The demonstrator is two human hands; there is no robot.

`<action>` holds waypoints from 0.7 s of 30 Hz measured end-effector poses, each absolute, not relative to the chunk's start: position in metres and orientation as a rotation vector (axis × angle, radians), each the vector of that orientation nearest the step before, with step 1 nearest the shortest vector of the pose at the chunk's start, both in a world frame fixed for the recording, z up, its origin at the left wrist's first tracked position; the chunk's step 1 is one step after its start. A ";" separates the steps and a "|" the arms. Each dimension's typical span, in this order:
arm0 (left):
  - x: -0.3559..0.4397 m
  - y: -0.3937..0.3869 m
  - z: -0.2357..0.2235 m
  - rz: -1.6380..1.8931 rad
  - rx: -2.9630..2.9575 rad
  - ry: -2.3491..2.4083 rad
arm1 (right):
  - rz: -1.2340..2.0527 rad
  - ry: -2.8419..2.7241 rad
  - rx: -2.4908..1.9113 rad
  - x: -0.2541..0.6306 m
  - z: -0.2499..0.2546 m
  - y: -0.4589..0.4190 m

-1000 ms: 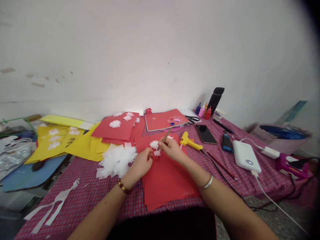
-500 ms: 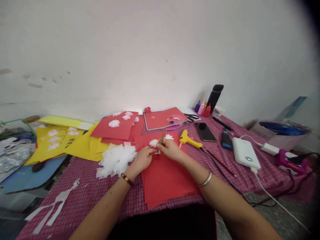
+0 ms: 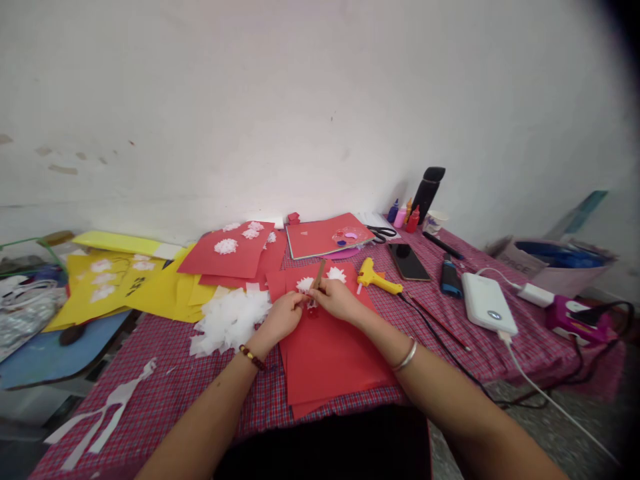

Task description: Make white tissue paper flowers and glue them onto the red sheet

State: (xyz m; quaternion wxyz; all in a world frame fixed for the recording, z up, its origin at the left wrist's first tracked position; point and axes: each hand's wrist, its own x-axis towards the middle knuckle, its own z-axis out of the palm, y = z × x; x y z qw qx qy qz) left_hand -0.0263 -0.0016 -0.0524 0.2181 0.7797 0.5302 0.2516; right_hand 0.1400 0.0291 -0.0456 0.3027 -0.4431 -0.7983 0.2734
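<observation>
Over a red paper sheet (image 3: 335, 363), my two hands meet at a small white paper cluster. My right hand (image 3: 337, 300) pinches a thin brown stick (image 3: 320, 269), which stands nearly upright. My left hand (image 3: 284, 317) is closed, its fingertips at the base of the stick; whatever they pinch is too small and covered to name. White ruffled paper flowers (image 3: 337, 274) sit on the upper part of the sheet, partly behind my fingers. To the left lies a heap of white paper pieces (image 3: 233, 317). A yellow glue gun (image 3: 376, 279) rests right of the sheet.
Red sheets with white flowers (image 3: 226, 247) and yellow papers (image 3: 160, 287) lie at the back left. Scissors (image 3: 381, 233), a phone (image 3: 409, 261), a pencil (image 3: 440, 323), a white power bank (image 3: 489, 303) and trailing cables are on the right. White paper strips (image 3: 115, 407) lie front left.
The brown stick has tipped a little more upright in my right hand. Both hands stay at the same spot on the red sheet; the whole view has shifted slightly.
</observation>
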 end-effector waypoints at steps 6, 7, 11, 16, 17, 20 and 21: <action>-0.026 -0.001 -0.052 0.705 2.164 1.461 | 0.689 -2.170 -1.124 0.139 -0.049 0.031; -0.026 -0.001 -0.052 0.707 2.161 1.461 | 0.677 -2.178 -1.116 0.139 -0.049 0.031; -0.025 -0.001 -0.051 0.713 2.142 1.468 | 0.648 -2.203 -1.122 0.140 -0.050 0.032; -0.028 0.001 -0.055 0.770 2.065 1.479 | 0.624 -2.217 -1.152 0.137 -0.048 0.027; -0.028 0.001 -0.056 0.793 2.038 1.481 | 0.615 -2.219 -1.158 0.137 -0.046 0.026; -0.030 0.002 -0.058 0.836 1.974 1.484 | 0.645 -2.166 -1.168 0.138 -0.042 0.025; -0.030 0.002 -0.059 0.839 1.961 1.479 | 0.678 -2.115 -1.164 0.140 -0.040 0.025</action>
